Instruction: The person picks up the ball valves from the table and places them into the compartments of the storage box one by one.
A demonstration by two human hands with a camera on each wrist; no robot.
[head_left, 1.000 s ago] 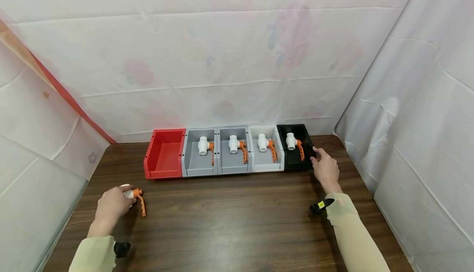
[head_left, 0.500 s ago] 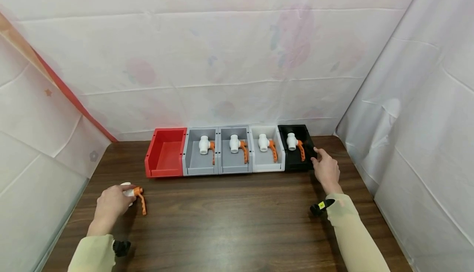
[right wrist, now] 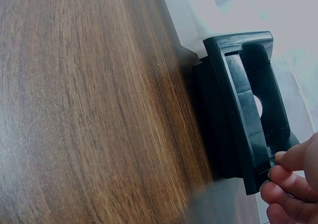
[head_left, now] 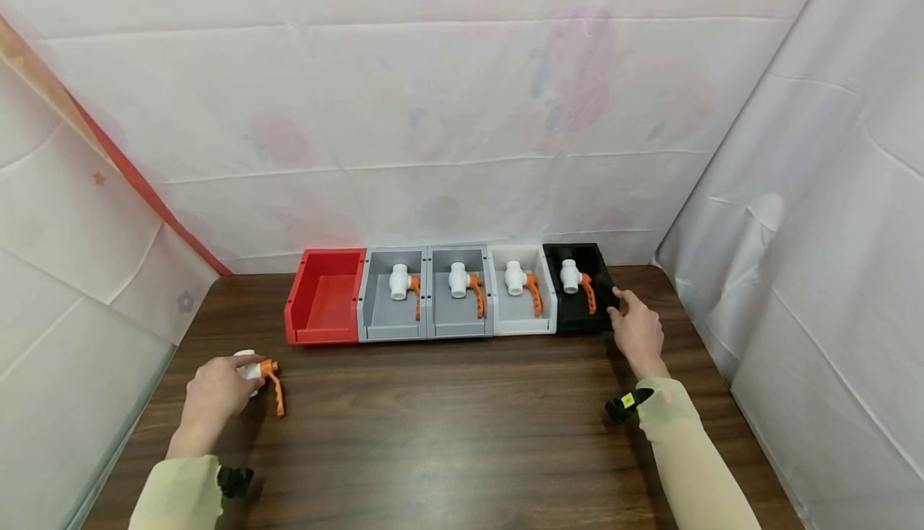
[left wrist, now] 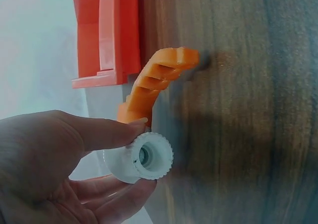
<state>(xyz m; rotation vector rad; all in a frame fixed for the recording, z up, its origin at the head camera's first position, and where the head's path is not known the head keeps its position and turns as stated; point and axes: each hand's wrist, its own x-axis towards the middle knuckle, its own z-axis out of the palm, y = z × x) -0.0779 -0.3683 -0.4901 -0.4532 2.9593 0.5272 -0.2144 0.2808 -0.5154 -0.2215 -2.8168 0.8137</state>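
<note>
A white ball valve [left wrist: 153, 157] with an orange lever [left wrist: 149, 82] is pinched between the thumb and fingers of my left hand [head_left: 219, 394], at the left of the table in the head view. Its round ribbed end faces the left wrist camera. My right hand [head_left: 637, 331] grips the right side wall of the black bin [head_left: 583, 323], thumb inside and fingers outside, as the right wrist view shows [right wrist: 293, 184]. Inside that bin lies another white ball valve [head_left: 570, 276] with an orange lever.
Left of the black bin, touching in a row, stand a white bin [head_left: 524, 326], two grey bins [head_left: 459, 328] [head_left: 392, 329] and a red bin [head_left: 322, 329]. The white and grey bins each hold one similar valve. White cloth [head_left: 462, 97] hangs behind the brown table [head_left: 447, 426].
My left hand has shifted very slightly forward with the ball valve. The right hand keeps its grip on the black bin, and the head view has drifted a little.
</note>
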